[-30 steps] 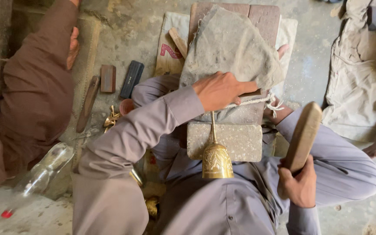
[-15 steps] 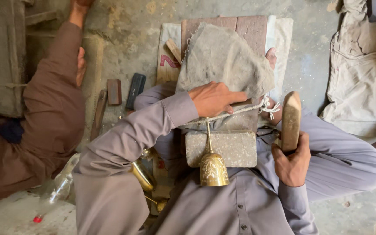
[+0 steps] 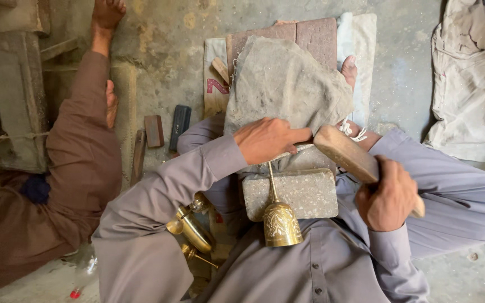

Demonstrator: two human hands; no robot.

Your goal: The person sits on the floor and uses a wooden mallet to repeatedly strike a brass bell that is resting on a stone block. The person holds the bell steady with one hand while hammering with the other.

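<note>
On a dusty concrete floor, seen from the head camera, I look straight down at a seated person in grey clothes, knees spread wide. Across the lap lies a grey stone block (image 3: 291, 193), and a worn grey cloth (image 3: 284, 84) covers the far part of it.

My left hand (image 3: 269, 139) rests at the near edge of that cloth, fingers curled down around the thin end of a brass stem. I think it is pinching the stem against the block, though the fingertips are hidden. The stem belongs to a brass goblet (image 3: 280, 223), which lies along the block with its engraved cup hanging over the near edge, toward the chest.

My right hand (image 3: 387, 194) is clenched around the handle of a wooden mallet (image 3: 348, 154). The mallet's head sits just beside the left hand's fingers, close to the top of the stem.

By the left thigh, more brass goblets (image 3: 192, 227) lie in a small heap. Beyond the cloth are two reddish bricks (image 3: 304, 35). A black bar (image 3: 179, 127) and a small brown block (image 3: 154, 131) lie on the floor to the left. Another person in a brown sleeve (image 3: 79, 146) sits at the left edge.
</note>
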